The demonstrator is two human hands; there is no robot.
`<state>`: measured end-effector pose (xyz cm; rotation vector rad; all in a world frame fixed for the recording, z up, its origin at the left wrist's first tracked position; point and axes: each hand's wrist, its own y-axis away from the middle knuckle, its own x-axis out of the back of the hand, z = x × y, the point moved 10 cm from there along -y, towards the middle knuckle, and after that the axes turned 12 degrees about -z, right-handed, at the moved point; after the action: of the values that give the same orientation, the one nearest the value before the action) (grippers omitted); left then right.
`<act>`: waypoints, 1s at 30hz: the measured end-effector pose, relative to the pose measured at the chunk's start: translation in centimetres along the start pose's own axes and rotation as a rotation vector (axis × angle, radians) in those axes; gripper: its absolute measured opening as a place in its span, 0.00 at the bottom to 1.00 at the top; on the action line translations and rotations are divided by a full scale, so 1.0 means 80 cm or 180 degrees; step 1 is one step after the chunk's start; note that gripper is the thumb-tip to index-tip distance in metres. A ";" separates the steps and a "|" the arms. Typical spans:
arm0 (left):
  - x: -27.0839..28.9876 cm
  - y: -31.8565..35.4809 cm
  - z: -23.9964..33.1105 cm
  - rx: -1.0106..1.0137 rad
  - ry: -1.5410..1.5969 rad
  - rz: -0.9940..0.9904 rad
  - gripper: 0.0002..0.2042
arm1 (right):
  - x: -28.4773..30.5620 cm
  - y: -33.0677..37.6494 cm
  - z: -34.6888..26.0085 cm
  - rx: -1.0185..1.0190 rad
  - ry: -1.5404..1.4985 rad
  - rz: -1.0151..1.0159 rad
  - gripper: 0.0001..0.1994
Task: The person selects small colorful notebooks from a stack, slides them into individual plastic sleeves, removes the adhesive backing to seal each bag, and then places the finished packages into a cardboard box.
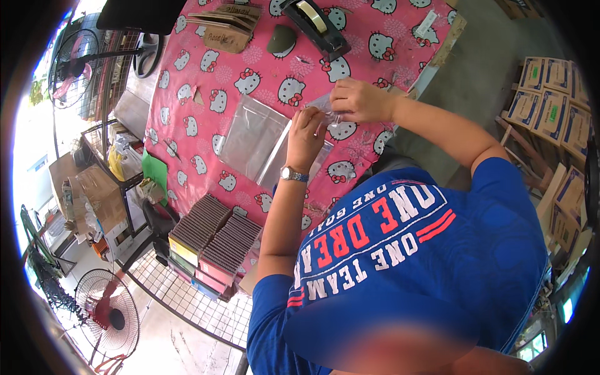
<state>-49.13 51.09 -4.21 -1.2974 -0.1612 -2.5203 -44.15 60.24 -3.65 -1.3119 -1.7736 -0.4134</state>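
Observation:
Over the table, my left hand (306, 132), with a silver watch on its wrist, closes its fingers on the edge of a crinkled clear plastic bag (324, 104). My right hand (360, 100) pinches the same bag from the right, close by the left. Flat clear plastic sleeves (253, 137) lie to the left of my hands, partly covered by my left wrist. Part of the bag is hidden behind my fingers.
The table wears a pink cat-print cover (206, 90). A black tape dispenser (320, 28), a dark rounded object (281, 41) and cardboard pieces (228, 31) lie at its far side. Spiral-bound notebooks (206, 240) stand stacked near left. A fan (109, 312) and cartons (547, 112) flank the table.

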 end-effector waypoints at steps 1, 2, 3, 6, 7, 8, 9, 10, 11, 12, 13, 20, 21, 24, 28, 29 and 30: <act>-0.005 0.002 -0.001 0.0007 0.0003 0.0006 0.16 | 0.001 0.000 0.008 -0.0260 -0.0169 0.0139 0.09; -0.003 0.007 -0.017 0.0305 0.0387 0.0246 0.13 | 0.001 0.001 0.016 -0.0518 -0.0337 0.0277 0.08; 0.001 0.010 -0.029 0.0602 0.0765 0.0481 0.10 | -0.001 -0.002 0.010 -0.0511 -0.0342 0.0276 0.08; 0.005 0.009 -0.041 0.1121 0.0603 0.0532 0.06 | 0.002 -0.001 0.026 -0.1238 -0.0164 0.0504 0.09; 0.005 0.006 -0.041 0.1112 0.0598 0.0538 0.06 | -0.005 -0.004 0.032 -0.1344 -0.0108 0.0488 0.10; 0.010 0.006 -0.042 0.1226 0.0256 0.0585 0.07 | -0.008 -0.006 0.038 -0.1449 -0.0055 0.0470 0.11; 0.015 0.007 -0.043 0.1345 -0.0086 0.0621 0.08 | -0.006 -0.008 0.050 -0.1448 -0.0059 0.0473 0.11; 0.019 0.004 -0.039 0.1334 -0.0093 0.0633 0.08 | 0.013 -0.010 0.061 -0.1228 0.0058 0.0803 0.12; 0.019 -0.001 -0.037 0.1409 -0.0152 0.0518 0.08 | 0.033 -0.011 0.074 -0.1004 0.0174 0.1128 0.13; 0.018 -0.003 -0.038 0.1501 -0.0205 0.0408 0.09 | 0.047 -0.005 0.125 -0.1343 -0.0788 0.1356 0.14; 0.021 -0.007 -0.036 0.1501 -0.0197 0.0423 0.09 | 0.054 0.003 0.171 -0.1678 -0.1752 0.1564 0.15; 0.007 -0.029 -0.062 0.1354 0.0630 -0.0293 0.19 | -0.018 0.039 0.266 -0.3249 -0.3579 0.1717 0.12; 0.006 -0.032 -0.058 0.1157 0.0661 -0.0442 0.21 | -0.031 0.041 0.262 -0.3249 -0.3589 0.1688 0.12; -0.007 -0.035 -0.065 0.0933 0.1294 -0.0727 0.20 | -0.009 0.068 0.228 -0.2038 -0.2468 0.2784 0.07; -0.022 -0.039 -0.062 0.0545 0.1782 -0.0934 0.20 | -0.107 0.088 0.201 -0.2098 -0.4238 0.2322 0.04; -0.033 -0.043 -0.061 0.0719 0.2023 -0.1195 0.19 | -0.141 0.082 0.211 -0.2087 -0.5411 0.2136 0.04; -0.040 -0.042 -0.066 0.0913 0.2229 -0.1437 0.19 | -0.158 0.057 0.198 -0.1986 -0.6600 0.1852 0.04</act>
<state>-52.52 53.73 -9.75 -0.2411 -0.6808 -3.0035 -46.19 65.38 -23.69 -3.0979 -2.4407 1.3958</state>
